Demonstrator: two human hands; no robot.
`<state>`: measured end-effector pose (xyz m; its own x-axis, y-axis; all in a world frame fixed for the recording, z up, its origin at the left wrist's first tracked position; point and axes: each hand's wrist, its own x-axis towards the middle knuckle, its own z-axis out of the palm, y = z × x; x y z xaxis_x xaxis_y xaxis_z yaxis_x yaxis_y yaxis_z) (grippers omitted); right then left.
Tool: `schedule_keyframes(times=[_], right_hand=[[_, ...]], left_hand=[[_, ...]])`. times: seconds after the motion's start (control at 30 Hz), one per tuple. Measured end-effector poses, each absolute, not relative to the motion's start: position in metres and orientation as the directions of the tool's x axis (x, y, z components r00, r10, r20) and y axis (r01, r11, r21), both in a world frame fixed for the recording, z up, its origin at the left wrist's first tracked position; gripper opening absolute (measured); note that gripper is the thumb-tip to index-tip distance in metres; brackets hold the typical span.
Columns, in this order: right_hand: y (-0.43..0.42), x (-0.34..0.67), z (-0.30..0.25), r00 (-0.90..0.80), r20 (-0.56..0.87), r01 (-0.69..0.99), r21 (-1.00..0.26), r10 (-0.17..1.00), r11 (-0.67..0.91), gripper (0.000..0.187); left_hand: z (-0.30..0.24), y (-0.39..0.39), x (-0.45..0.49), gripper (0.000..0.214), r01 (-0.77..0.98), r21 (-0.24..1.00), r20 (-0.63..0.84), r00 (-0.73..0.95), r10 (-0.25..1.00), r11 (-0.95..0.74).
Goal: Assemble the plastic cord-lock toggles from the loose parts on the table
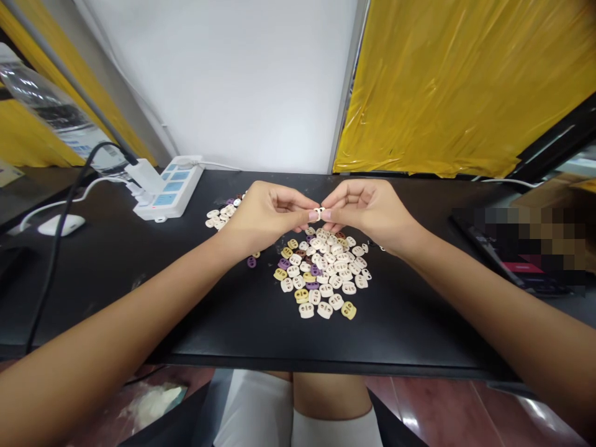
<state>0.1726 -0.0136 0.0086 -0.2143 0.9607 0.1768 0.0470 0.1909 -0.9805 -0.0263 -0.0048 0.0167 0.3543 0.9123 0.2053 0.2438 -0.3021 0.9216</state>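
1. Our left hand [267, 214] and right hand [372, 211] meet at the fingertips, each pinching the same small cream piece [319, 214] between thumb and forefinger. We cannot tell whether a second piece is tucked there.
2. We judge the fingertip pinch suits so small a thing: a full grip would hide it, while two tips leave its middle in sight. The other fingers curl loosely, seemingly to stay out of the way.
3. The held piece is raised over the far edge of the main pile [326, 290], which sits between our forearms, likely so that either hand can reach it easily. Most of its pieces are cream, with yellow, purple and brown among them, and many show paired holes.
4. The nearer pieces lie flat in a loose single layer; farther in they overlap. Resting on broad faces, they probably will not roll.
5. A smaller cluster [213, 215] lies beyond our left wrist, partly hidden by it, and a purple piece [252, 262] lies near that forearm.
6. Farther left on the black tabletop [223, 316], a power strip [186, 192] stands against the white panel [242, 81], its plugs facing us, perhaps to keep it beyond our elbows.
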Motion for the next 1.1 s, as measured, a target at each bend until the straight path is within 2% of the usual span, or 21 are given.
schedule_keyframes(times=[0.17,0.5,0.67,0.9,1.1], right_hand=[[-0.015,0.172,0.008,-0.208,0.190,-0.003,-0.981,0.960,0.194,0.036],[-0.017,0.169,0.002,-0.204,0.148,-0.099,-0.986,0.968,0.130,0.034],[-0.019,0.165,-0.001,-0.157,0.149,-0.143,-0.982,0.976,0.127,0.031],[-0.013,0.175,0.005,-0.249,0.204,-0.176,-0.971,0.947,0.163,0.023],[-0.011,0.174,-0.004,-0.309,0.186,-0.246,-0.963,0.933,0.111,0.022]], left_hand=[[0.014,-0.007,-0.024,0.023,0.194,0.930,0.249,0.297,0.922,-0.313],[0.017,-0.014,-0.022,0.014,0.230,0.923,0.240,0.285,0.928,-0.309],[0.012,-0.013,-0.020,0.013,0.169,0.941,0.244,0.262,0.934,-0.294],[0.019,-0.015,-0.019,0.018,0.111,0.936,0.303,0.231,0.924,-0.335],[0.013,-0.015,-0.019,0.025,0.076,0.944,0.293,0.250,0.923,-0.321]])
